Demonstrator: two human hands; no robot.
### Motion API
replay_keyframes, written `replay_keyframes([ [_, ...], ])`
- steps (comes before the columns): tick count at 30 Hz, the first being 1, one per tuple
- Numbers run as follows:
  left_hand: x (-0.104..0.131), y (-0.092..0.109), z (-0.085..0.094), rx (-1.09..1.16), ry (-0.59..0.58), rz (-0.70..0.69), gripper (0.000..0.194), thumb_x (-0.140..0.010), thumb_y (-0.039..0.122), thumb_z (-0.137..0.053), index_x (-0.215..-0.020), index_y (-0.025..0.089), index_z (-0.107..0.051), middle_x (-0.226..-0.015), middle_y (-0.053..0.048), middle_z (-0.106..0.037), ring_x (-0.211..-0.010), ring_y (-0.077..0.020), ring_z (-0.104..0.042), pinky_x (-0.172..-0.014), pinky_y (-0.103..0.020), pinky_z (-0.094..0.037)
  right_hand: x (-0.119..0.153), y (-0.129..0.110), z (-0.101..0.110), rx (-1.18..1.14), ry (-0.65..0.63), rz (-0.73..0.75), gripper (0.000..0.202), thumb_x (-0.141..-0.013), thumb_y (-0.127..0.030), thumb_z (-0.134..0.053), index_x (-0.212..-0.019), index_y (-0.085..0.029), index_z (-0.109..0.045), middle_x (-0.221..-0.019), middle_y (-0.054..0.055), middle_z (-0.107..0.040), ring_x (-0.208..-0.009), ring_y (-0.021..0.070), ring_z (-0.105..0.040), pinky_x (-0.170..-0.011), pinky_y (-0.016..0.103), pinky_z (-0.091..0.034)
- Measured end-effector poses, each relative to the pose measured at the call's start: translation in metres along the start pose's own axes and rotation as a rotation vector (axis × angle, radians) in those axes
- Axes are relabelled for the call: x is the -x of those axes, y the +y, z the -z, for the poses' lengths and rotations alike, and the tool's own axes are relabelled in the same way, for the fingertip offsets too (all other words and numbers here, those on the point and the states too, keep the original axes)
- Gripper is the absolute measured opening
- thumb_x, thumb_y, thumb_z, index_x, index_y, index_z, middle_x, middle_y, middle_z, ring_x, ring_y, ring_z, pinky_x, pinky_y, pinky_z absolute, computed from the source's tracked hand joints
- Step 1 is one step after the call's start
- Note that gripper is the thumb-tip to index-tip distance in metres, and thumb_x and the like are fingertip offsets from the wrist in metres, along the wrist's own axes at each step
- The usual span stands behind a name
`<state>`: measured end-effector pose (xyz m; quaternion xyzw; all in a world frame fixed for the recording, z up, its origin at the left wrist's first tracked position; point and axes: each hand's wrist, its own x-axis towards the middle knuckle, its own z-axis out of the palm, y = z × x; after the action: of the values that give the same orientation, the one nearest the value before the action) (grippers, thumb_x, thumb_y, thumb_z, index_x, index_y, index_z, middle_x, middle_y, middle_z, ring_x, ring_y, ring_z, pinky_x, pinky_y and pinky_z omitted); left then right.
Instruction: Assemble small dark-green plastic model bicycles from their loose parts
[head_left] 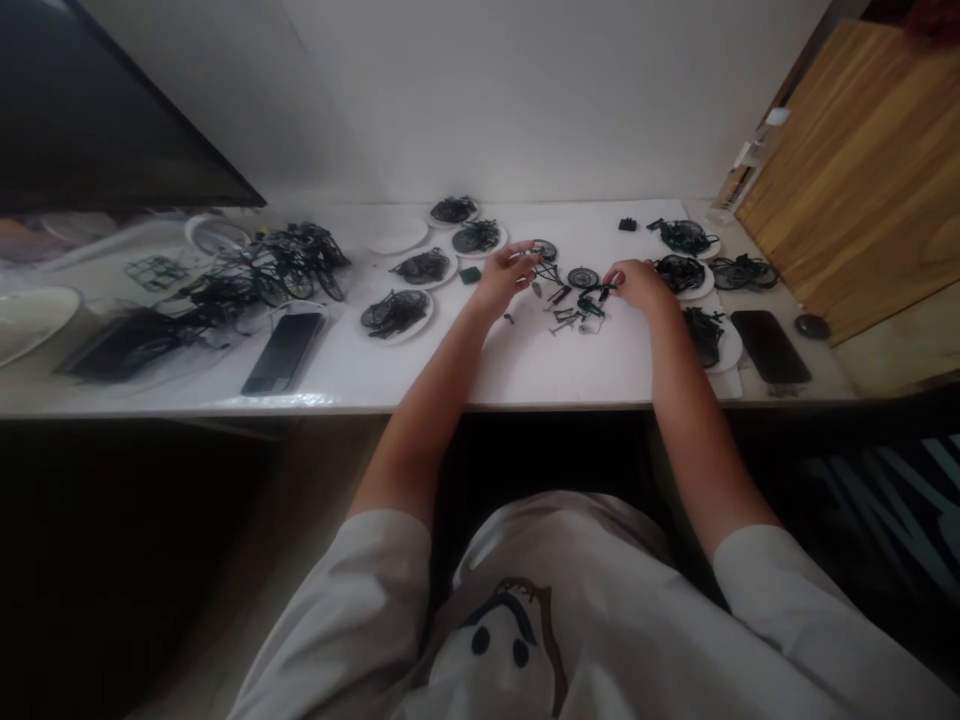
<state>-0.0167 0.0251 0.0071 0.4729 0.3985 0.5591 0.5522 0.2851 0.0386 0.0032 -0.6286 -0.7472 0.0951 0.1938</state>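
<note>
Small dark parts of model bicycles lie on the white sheet (525, 370) between my hands. My left hand (510, 274) is at the left of them, fingers stretched and apart, beside a small spoked wheel (541, 250) and a bicycle frame (549, 272). A second wheel (583, 278) lies flat in the middle. On the right, the fingertips of my right hand (639, 284) are pinched together at a small dark part (604, 291); its exact kind is too small to tell. Several thin loose pieces (566, 318) lie just in front.
Plates of dark parts stand left (409, 335) and right (731, 350). Assembled model bicycles (300, 262) crowd the left, near a phone (281, 352). Another phone (771, 345) lies right. A bottle (757, 150) stands by the wooden panel (862, 170); a monitor (112, 110) is upper left.
</note>
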Motion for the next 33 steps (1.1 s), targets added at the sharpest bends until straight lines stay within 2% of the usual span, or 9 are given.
replay_keyframes([
  [6,-0.001,-0.001,0.001,-0.019,-0.009,-0.002,0.031,-0.088,0.023,-0.088,-0.115,0.022,-0.074,-0.097,-0.002,-0.078,-0.065,-0.0055,-0.059,-0.065,-0.02,-0.049,-0.001,0.002,0.001,0.056,-0.04,-0.029,0.013,-0.088,-0.017,-0.08,-0.1,-0.022,-0.086,-0.092,0.006,-0.079,-0.097,0.0254,-0.068,-0.116,0.049,-0.047],
  [13,-0.003,-0.004,0.003,0.012,0.004,0.02,0.029,-0.088,0.019,-0.086,-0.115,0.023,-0.076,-0.096,-0.003,-0.079,-0.067,-0.0065,-0.061,-0.065,-0.02,-0.051,-0.001,0.003,0.002,0.11,-0.093,-0.051,0.015,-0.091,-0.019,-0.079,-0.103,-0.021,-0.087,-0.105,0.011,-0.082,-0.117,0.0312,-0.068,-0.112,0.047,-0.051],
  [18,-0.005,-0.008,0.005,0.022,-0.027,0.003,0.03,-0.088,0.02,-0.087,-0.116,0.023,-0.076,-0.096,-0.002,-0.078,-0.066,-0.0053,-0.061,-0.065,-0.019,-0.051,0.0,0.004,0.003,0.089,-0.085,-0.039,0.017,-0.09,-0.017,-0.08,-0.105,-0.022,-0.087,-0.108,0.011,-0.079,-0.118,0.0314,-0.067,-0.115,0.049,-0.051],
  [23,-0.005,-0.007,0.005,0.031,-0.016,0.019,0.031,-0.088,0.02,-0.087,-0.117,0.022,-0.075,-0.099,-0.003,-0.08,-0.067,-0.0051,-0.062,-0.067,-0.019,-0.052,0.003,-0.001,0.006,0.005,-0.067,0.004,0.024,-0.084,-0.022,-0.09,-0.108,-0.024,-0.088,-0.112,0.009,-0.08,-0.113,0.0299,-0.069,-0.115,0.049,-0.052],
  [28,-0.004,-0.006,0.005,0.045,-0.035,0.003,0.031,-0.089,0.02,-0.085,-0.117,0.022,-0.075,-0.102,-0.003,-0.08,-0.067,-0.0048,-0.061,-0.069,-0.02,-0.051,0.005,-0.009,0.006,-0.032,-0.071,-0.034,0.019,-0.084,-0.025,-0.091,-0.104,-0.023,-0.089,-0.101,0.008,-0.082,-0.104,0.0291,-0.07,-0.107,0.045,-0.056],
  [33,-0.005,-0.007,0.006,0.06,-0.036,0.009,0.037,-0.086,0.021,-0.088,-0.121,0.02,-0.075,-0.101,-0.003,-0.08,-0.067,-0.0043,-0.06,-0.068,-0.019,-0.049,0.008,-0.013,0.009,0.041,-0.102,-0.023,0.014,-0.089,-0.024,-0.087,-0.102,-0.023,-0.085,-0.103,0.009,-0.08,-0.117,0.0326,-0.066,-0.108,0.047,-0.054],
])
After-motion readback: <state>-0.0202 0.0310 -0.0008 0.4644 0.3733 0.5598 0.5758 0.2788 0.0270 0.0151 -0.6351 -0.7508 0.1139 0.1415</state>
